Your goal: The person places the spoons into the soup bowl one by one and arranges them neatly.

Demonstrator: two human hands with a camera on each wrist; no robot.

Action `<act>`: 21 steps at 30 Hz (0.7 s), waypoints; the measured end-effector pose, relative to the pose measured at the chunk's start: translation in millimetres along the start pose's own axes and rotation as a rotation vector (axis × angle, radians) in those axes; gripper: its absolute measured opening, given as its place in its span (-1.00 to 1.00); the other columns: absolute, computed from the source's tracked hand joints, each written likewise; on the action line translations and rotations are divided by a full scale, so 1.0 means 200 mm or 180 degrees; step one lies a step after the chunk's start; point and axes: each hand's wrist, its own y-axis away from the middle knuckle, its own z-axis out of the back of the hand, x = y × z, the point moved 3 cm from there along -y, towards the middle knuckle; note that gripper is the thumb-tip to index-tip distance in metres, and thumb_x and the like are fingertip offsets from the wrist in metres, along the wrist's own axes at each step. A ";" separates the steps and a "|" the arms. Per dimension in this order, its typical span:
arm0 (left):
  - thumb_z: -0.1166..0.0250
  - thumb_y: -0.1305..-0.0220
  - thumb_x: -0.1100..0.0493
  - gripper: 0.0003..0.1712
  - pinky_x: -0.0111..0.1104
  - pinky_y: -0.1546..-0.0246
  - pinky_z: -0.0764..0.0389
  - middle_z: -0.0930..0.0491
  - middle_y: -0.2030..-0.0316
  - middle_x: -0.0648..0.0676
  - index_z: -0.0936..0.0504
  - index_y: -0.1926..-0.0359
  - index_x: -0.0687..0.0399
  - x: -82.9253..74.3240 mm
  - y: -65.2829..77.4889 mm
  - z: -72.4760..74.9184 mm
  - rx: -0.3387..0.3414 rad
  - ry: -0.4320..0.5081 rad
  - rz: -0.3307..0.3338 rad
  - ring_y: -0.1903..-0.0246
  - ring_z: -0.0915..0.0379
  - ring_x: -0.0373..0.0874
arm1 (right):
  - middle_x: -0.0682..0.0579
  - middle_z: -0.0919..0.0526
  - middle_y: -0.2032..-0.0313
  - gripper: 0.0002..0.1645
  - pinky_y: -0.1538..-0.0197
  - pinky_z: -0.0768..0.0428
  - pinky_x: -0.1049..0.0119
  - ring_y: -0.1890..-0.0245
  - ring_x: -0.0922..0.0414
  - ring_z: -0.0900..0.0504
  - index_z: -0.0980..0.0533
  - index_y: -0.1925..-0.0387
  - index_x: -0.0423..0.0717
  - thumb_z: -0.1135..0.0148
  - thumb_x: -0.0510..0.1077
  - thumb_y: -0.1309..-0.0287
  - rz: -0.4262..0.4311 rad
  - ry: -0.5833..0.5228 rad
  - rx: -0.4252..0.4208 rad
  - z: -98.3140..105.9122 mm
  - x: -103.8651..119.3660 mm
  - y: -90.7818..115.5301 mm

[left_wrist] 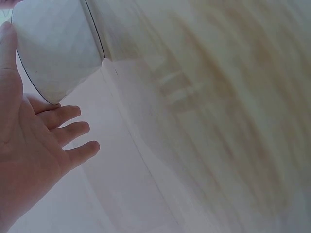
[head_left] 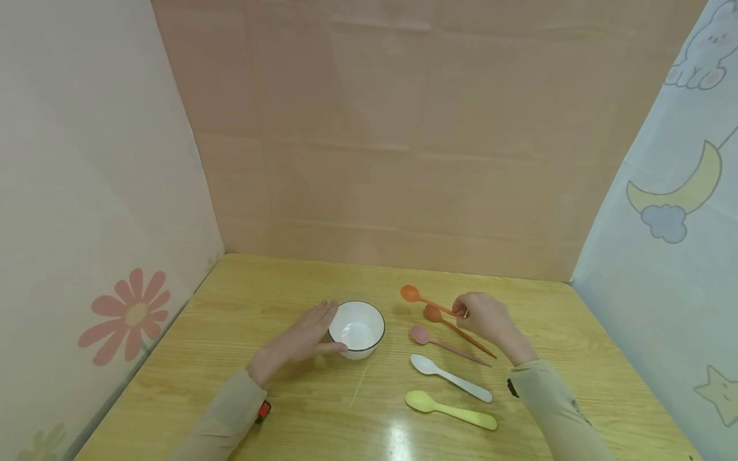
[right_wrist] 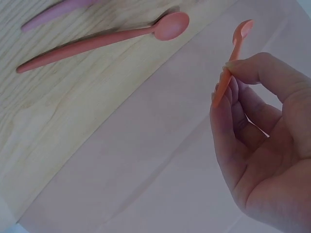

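My right hand pinches the handle of an orange spoon between thumb and fingertips. In the right wrist view that orange spoon stands tilted, bowl end up. My left hand lies against the left side of a white bowl with a dark rim, thumb at its near edge. Its fingers are spread and loosely straight beside the bowl in the left wrist view. Just nearer than the held spoon lies a darker red-orange spoon, its handle running down to the right.
Nearer on the wooden table, in a column right of the bowl, lie a pink spoon, a white spoon and a yellow spoon. A plain backdrop stands behind the table, with printed cloth panels on both sides.
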 end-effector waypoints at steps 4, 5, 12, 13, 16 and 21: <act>-0.21 -0.31 -0.31 0.12 0.14 -0.50 -0.07 -0.02 -0.51 0.39 0.01 -0.52 0.38 0.00 0.00 0.00 -0.0005 -0.0027 -0.0021 -0.53 0.10 0.32 | 0.09 -0.70 0.44 -0.84 0.44 -0.56 0.30 0.45 0.21 -0.61 -0.67 0.38 -0.09 -0.31 -0.33 0.07 0.0033 0.0044 -0.0015 0.00 0.03 0.00; -0.22 -0.31 -0.30 0.11 0.15 -0.49 -0.08 -0.02 -0.51 0.40 0.00 -0.51 0.39 0.00 0.00 0.00 -0.0014 -0.0031 -0.0042 -0.52 0.09 0.33 | 0.10 -0.70 0.45 -0.84 0.44 -0.56 0.30 0.45 0.21 -0.61 -0.67 0.38 -0.09 -0.31 -0.33 0.08 0.0050 0.0061 -0.0030 0.00 0.04 0.00; -0.22 -0.31 -0.29 0.11 0.15 -0.49 -0.09 -0.03 -0.51 0.40 0.00 -0.52 0.39 -0.01 0.00 0.00 -0.0037 -0.0039 -0.0057 -0.52 0.08 0.34 | 0.09 -0.69 0.47 -0.86 0.46 -0.56 0.30 0.47 0.22 -0.60 -0.68 0.41 -0.09 -0.35 -0.33 0.09 0.0199 0.0139 -0.0183 0.00 0.08 0.00; -0.22 -0.31 -0.30 0.11 0.15 -0.49 -0.09 -0.03 -0.51 0.39 0.01 -0.52 0.38 -0.01 0.00 0.00 -0.0035 -0.0032 -0.0045 -0.52 0.09 0.33 | 0.09 -0.70 0.46 -0.87 0.45 -0.57 0.30 0.47 0.22 -0.61 -0.68 0.41 -0.09 -0.36 -0.33 0.08 0.0226 0.0142 -0.0197 0.00 0.09 -0.01; -0.21 -0.30 -0.32 0.12 0.14 -0.50 -0.07 -0.02 -0.52 0.37 0.01 -0.53 0.36 0.00 0.00 0.00 -0.0016 -0.0013 -0.0024 -0.53 0.11 0.31 | 0.09 -0.71 0.45 -0.88 0.45 -0.57 0.31 0.46 0.22 -0.61 -0.69 0.38 -0.10 -0.38 -0.31 0.04 0.0248 0.0131 -0.0183 0.00 0.11 -0.01; -0.19 -0.31 -0.33 0.12 0.13 -0.51 -0.06 0.00 -0.53 0.36 0.03 -0.53 0.34 0.00 0.00 -0.01 -0.0007 -0.0008 -0.0004 -0.54 0.12 0.30 | 0.09 -0.71 0.43 -0.84 0.45 -0.56 0.34 0.47 0.23 -0.61 -0.69 0.35 -0.12 -0.38 -0.32 0.06 0.0264 0.0064 -0.0114 -0.01 0.14 -0.02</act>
